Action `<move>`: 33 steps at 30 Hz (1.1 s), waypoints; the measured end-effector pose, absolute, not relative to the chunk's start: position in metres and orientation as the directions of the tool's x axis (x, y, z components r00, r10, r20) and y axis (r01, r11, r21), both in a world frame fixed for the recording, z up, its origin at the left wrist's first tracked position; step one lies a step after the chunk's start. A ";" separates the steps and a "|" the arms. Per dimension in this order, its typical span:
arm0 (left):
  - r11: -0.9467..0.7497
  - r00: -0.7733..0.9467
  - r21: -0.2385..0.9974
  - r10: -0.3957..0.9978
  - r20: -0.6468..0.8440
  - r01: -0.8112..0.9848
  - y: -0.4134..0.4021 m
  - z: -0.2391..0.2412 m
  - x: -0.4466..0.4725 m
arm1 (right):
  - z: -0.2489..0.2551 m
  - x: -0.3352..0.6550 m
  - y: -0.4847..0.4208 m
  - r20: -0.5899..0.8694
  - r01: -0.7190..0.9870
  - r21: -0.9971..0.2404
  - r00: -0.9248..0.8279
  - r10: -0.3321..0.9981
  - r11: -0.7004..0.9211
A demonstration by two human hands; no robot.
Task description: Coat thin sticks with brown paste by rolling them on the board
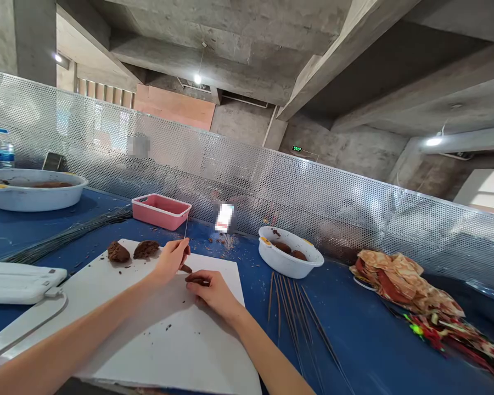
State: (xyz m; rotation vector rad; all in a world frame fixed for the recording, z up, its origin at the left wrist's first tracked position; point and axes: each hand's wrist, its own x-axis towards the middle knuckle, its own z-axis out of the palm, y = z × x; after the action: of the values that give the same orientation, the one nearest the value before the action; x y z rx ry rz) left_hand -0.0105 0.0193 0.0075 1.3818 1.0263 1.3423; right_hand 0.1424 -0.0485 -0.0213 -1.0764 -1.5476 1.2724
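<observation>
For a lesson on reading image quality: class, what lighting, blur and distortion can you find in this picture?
In the head view, the perforated metal screen bows and tilts across the frame, showing wide-angle distortion; the ceiling lamp forms a small glare spot; the patterned cloth smears with blur at lower right; a white patch is blurred out; the left hand and right hand cast soft shadows on the white board.

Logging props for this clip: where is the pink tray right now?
In the head view, the pink tray sits on the blue tabletop beyond the white board, left of the white bowl.
</observation>
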 end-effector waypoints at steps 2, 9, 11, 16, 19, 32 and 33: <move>-0.222 0.061 0.974 0.973 0.224 -0.040 0.019 0.007 -0.010 | -0.020 0.142 -0.049 0.081 0.081 -0.991 -0.280 0.957 0.107; -0.202 0.099 0.976 0.973 0.210 -0.081 0.020 0.006 -0.010 | -0.023 0.144 -0.049 0.061 0.091 -0.992 -0.296 0.953 0.092; -0.198 0.109 0.976 0.972 0.208 -0.093 0.020 0.005 -0.009 | -0.024 0.144 -0.049 0.068 0.116 -0.988 -0.293 0.954 0.106; -0.212 0.094 0.974 0.971 0.219 -0.080 0.023 0.002 -0.010 | -0.023 0.143 -0.048 0.043 0.105 -0.991 -0.310 0.950 0.079; -0.227 0.078 0.972 0.970 0.231 -0.059 0.025 0.001 -0.011 | -0.024 0.143 -0.047 0.001 0.115 -0.993 -0.327 0.945 0.041; -0.244 0.055 0.970 0.968 0.245 -0.010 0.024 0.003 -0.010 | -0.019 0.143 -0.050 0.054 0.175 -0.978 -0.305 0.951 0.111; -0.244 0.055 0.970 0.968 0.244 -0.009 0.022 0.004 -0.010 | -0.019 0.143 -0.050 0.052 0.191 -0.975 -0.298 0.953 0.112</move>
State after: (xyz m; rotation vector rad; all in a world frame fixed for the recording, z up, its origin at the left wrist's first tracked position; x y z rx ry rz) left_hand -0.0104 0.0223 0.0045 1.4123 1.0393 1.3459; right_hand 0.1430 -0.0501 -0.0189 -1.1422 -1.6226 1.2529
